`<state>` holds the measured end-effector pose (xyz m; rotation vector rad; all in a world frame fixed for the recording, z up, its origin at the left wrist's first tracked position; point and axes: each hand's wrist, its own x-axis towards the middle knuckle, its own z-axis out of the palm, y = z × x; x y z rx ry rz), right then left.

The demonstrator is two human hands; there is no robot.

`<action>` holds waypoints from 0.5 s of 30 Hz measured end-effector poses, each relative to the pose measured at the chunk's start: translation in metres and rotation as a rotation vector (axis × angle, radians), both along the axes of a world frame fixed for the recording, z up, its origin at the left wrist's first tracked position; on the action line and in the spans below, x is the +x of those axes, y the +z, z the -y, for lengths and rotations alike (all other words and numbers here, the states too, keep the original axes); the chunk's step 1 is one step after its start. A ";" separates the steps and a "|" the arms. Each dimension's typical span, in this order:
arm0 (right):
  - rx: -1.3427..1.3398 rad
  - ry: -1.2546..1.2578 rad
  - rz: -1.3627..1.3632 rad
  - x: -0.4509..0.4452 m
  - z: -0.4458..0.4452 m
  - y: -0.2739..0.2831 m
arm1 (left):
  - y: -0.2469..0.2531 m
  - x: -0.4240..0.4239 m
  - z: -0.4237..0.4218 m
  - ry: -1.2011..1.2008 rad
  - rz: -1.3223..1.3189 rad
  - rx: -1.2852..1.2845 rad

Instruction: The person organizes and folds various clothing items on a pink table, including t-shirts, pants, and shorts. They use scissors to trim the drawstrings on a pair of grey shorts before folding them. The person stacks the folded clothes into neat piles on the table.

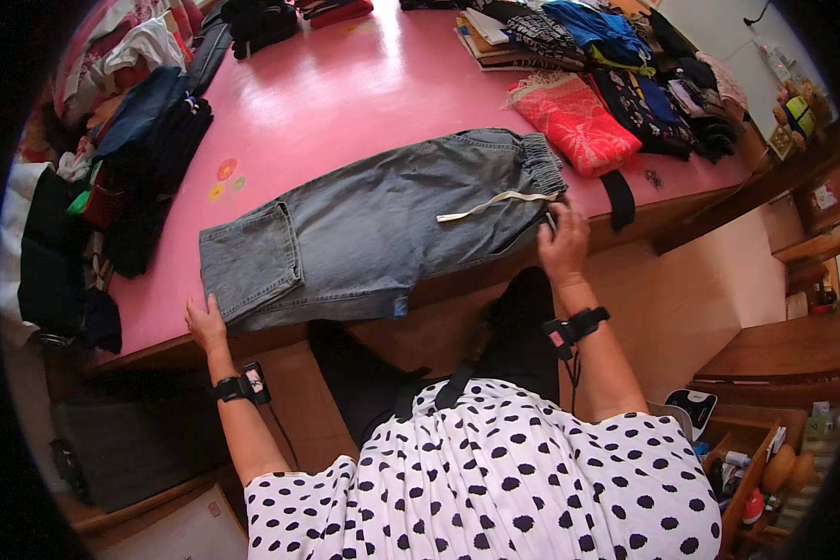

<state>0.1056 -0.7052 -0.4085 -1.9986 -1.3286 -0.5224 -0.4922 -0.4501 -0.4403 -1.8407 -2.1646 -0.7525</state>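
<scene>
Grey-blue denim trousers [364, 224] lie folded lengthwise across the near part of the pink bed board, partly over its front edge. One leg end is turned back in a square flap [252, 259] at the left. An elastic waistband [542, 164] is at the right, and a white drawstring [486, 204] trails over the cloth. My left hand [206, 325] touches the lower left corner of the flap, thumb uppermost; its grip is unclear. My right hand [567, 241] holds the near end of the waistband, where the fingers hide some of the cloth.
Dark folded clothes [157, 182] are heaped along the left side of the pink board [308, 105]. A red fringed cloth [574, 122] lies beyond the waistband, near stacked garments [518, 35]. A black strap [617, 199] hangs over the front edge. An open drawer [738, 455] is at lower right.
</scene>
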 end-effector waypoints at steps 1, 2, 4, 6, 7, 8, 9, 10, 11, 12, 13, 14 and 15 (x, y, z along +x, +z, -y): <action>0.061 -0.058 -0.009 0.017 0.005 -0.006 | 0.004 -0.005 -0.003 0.010 0.103 -0.101; 0.074 -0.083 -0.008 0.030 0.007 -0.012 | 0.009 -0.010 -0.003 0.031 0.201 -0.201; 0.123 -0.038 -0.150 0.041 0.000 -0.009 | 0.011 -0.017 -0.002 -0.019 0.392 -0.215; 0.179 -0.022 -0.233 0.048 -0.014 -0.007 | 0.018 -0.018 0.002 -0.071 0.628 -0.307; 0.174 -0.029 -0.259 0.049 -0.020 -0.007 | 0.023 -0.013 0.004 -0.100 0.769 -0.393; 0.169 -0.036 -0.284 0.050 -0.026 -0.008 | 0.027 -0.008 0.006 -0.130 0.909 -0.478; 0.164 -0.041 -0.311 0.050 -0.033 -0.007 | 0.036 0.000 0.012 -0.105 0.956 -0.434; 0.156 -0.015 -0.356 0.051 -0.038 -0.009 | 0.042 0.011 0.018 -0.083 1.005 -0.394; 0.111 -0.048 -0.357 0.051 -0.041 -0.011 | 0.047 0.019 0.021 -0.061 1.054 -0.353; 0.065 -0.071 -0.365 0.046 -0.047 -0.010 | 0.049 0.018 0.023 -0.036 1.030 -0.294; 0.019 -0.093 -0.372 0.042 -0.052 -0.010 | 0.051 0.017 0.023 -0.051 1.041 -0.294; -0.033 -0.135 -0.425 0.041 -0.052 -0.007 | 0.054 0.017 0.021 -0.066 1.052 -0.295; -0.025 -0.127 -0.431 0.041 -0.054 -0.007 | 0.057 0.019 0.021 -0.082 1.065 -0.295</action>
